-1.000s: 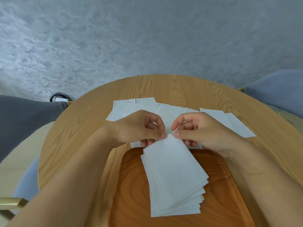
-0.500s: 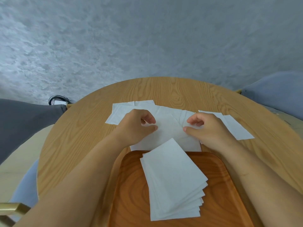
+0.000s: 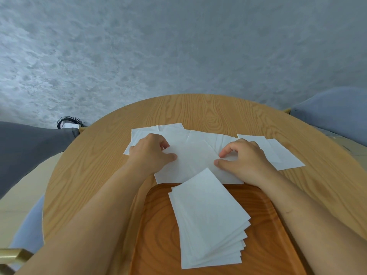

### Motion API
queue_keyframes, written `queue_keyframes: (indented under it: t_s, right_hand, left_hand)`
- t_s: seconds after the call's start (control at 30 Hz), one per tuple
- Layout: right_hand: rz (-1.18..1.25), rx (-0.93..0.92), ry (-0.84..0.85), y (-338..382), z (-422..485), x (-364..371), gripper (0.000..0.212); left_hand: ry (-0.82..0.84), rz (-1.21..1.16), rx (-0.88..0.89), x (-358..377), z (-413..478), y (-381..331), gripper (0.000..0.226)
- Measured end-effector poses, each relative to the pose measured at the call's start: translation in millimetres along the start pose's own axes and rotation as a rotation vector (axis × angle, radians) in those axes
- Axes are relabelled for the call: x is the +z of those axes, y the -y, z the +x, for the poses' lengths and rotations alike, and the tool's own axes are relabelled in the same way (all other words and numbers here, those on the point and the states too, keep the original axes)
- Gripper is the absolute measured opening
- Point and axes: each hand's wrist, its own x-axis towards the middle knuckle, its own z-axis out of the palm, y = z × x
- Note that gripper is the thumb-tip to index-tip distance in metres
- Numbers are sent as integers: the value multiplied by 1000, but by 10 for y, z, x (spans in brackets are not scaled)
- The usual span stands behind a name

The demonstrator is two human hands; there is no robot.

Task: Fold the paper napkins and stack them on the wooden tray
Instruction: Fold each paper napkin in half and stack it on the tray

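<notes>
Left hand [image 3: 152, 154] and right hand [image 3: 247, 160] are laid, fingers curled, on an unfolded napkin [image 3: 190, 157] spread on the table [image 3: 198, 112]; whether it is pinched or merely pressed cannot be told. A fanned stack of folded napkins [image 3: 208, 215] is held by the wooden tray [image 3: 158, 225].

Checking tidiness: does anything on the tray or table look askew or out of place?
The stack of folded napkins on the wooden tray is askew: it sits diagonal to the tray's edges, its lower layers fan out at the right, and its far corner overhangs the tray's far rim. Nothing looks torn or spilled.
</notes>
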Motion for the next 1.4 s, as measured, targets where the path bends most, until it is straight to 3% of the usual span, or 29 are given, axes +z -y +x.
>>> queue_keyframes:
  t_s: [0.13, 0.33, 0.43, 0.53, 0.63, 0.87, 1.03, 1.17, 1.27, 1.4]
  right_hand:
    - [30, -8, 12, -15, 10, 19, 24]
    - [388, 49, -41, -22, 46, 55, 65]
    - [674, 61, 23, -11, 50, 6, 58]
    - [876, 27, 101, -19, 51, -48, 32]
    - [920, 24, 71, 0, 40, -76, 16]
    - [898, 77, -186, 27, 14, -159, 8]
    - [904, -63, -85, 131, -36, -185, 10]
    - [853, -203, 41, 216, -64, -163, 31]
    - [873, -163, 24, 197, -42, -167, 37]
    - [929, -131, 70, 155, -31, -175, 23]
  left_hand:
    - [-58, -67, 48, 11, 2, -45, 7]
    - [-124, -422, 246, -39, -82, -187, 11]
    - [-123, -561, 291, -42, -136, -252, 8]
    - [-99, -667, 282, -61, -158, -289, 5]
    - [-104, -733, 234, -82, -161, -282, 6]
    - [74, -883, 98, -57, -129, -253, 22]
    - [106, -909, 108, 3, -128, -265, 21]
    - [122, -911, 130, 23, -148, -279, 22]
    - [124, -886, 160, 5, -141, -276, 25]
    - [196, -916, 201, -21, -159, -290, 28]
